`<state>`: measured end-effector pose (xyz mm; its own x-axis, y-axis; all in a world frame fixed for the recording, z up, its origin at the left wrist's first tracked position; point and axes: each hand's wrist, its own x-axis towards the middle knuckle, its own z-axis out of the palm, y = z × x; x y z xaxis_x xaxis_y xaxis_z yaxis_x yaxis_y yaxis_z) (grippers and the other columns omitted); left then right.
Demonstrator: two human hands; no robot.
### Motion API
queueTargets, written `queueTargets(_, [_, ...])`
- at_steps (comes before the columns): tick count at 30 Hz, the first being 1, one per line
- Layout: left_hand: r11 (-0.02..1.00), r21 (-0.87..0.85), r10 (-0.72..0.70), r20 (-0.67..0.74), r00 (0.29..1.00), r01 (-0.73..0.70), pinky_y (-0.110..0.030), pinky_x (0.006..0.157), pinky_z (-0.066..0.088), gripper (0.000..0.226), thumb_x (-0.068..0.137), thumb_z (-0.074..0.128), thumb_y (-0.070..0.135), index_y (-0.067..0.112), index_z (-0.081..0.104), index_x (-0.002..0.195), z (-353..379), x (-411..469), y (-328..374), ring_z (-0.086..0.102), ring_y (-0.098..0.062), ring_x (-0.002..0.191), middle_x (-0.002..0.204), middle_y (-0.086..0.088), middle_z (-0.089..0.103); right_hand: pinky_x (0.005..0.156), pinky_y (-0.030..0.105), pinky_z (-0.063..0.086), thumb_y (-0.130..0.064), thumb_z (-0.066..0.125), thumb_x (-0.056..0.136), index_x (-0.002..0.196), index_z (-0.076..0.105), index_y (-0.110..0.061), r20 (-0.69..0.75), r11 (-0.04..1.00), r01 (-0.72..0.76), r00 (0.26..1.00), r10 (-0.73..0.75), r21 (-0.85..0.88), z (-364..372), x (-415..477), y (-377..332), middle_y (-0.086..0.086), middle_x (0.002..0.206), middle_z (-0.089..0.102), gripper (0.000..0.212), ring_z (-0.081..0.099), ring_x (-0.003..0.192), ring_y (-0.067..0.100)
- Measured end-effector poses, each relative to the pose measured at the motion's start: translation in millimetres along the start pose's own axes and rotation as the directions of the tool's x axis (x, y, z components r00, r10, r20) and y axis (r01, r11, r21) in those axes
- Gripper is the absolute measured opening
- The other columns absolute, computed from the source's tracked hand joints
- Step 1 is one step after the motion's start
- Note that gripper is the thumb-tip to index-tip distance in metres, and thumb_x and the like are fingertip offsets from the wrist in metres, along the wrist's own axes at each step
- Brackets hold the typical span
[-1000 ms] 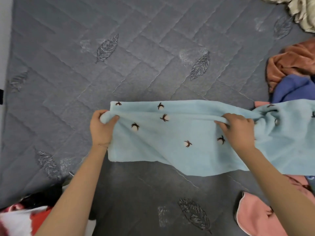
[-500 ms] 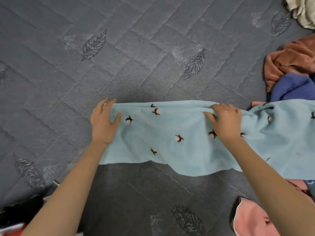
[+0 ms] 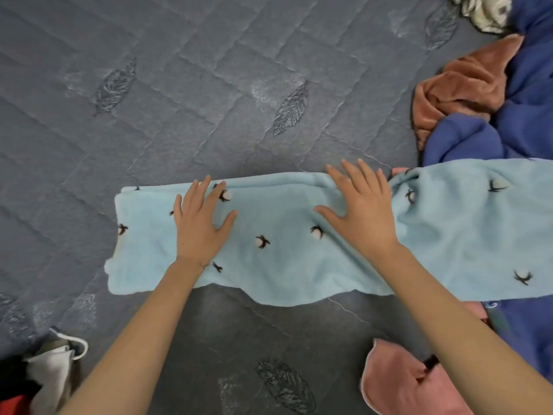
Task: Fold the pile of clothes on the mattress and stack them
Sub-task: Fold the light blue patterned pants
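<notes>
Head view, blue cloth [image 3: 284,265] under fingers [image 3: 201,193] (flat)

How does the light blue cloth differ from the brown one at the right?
The light blue fleece cloth lies spread out; the rust-brown fleece cloth sits crumpled. The blue bears dark sprigs with white tufts; the brown is plain. The left hand and right hand rest on the blue only. Both look fuzzy.

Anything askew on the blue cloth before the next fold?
Yes. The light blue fleece cloth with dark motifs is not flat: its right end is rumpled and lies over the dark blue garment, and its near edge is wavy. The left hand and right hand press its smoother left part.
</notes>
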<state>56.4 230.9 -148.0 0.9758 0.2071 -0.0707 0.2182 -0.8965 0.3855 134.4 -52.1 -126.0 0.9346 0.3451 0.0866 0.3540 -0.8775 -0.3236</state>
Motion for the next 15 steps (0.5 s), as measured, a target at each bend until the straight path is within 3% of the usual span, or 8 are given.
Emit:
queueTargets(9, [0.994, -0.046, 0.104, 0.045, 0.994, -0.102, -0.049, 0.117, 0.011, 0.063, 0.089, 0.041, 0.057, 0.025, 0.043, 0.143, 58, 7, 155, 0.024, -0.026, 0.144, 0.154, -0.006, 0.034, 0.112, 0.054, 0.027, -0.059, 0.048, 0.082, 0.140, 0.050, -0.020, -0.007, 0.995, -0.099, 0.995, 0.098, -0.031, -61, -45, 111, 0.010, 0.144, 0.048, 0.070, 0.040, 0.134, 0.035])
queueTargets(15, [0.982, -0.030, 0.186, 0.079, 0.979, -0.184, -0.047, 0.116, 0.008, 0.060, 0.092, 0.034, 0.057, 0.022, 0.049, 0.139, 98, 8, 246, 0.028, -0.026, 0.143, 0.149, -0.005, 0.043, 0.111, 0.056, 0.028, -0.063, 0.044, 0.082, 0.139, 0.050, -0.019, 0.004, 0.974, -0.216, 0.976, 0.217, -0.067, -105, -71, 209, 0.013, 0.142, 0.050, 0.072, 0.040, 0.134, 0.037])
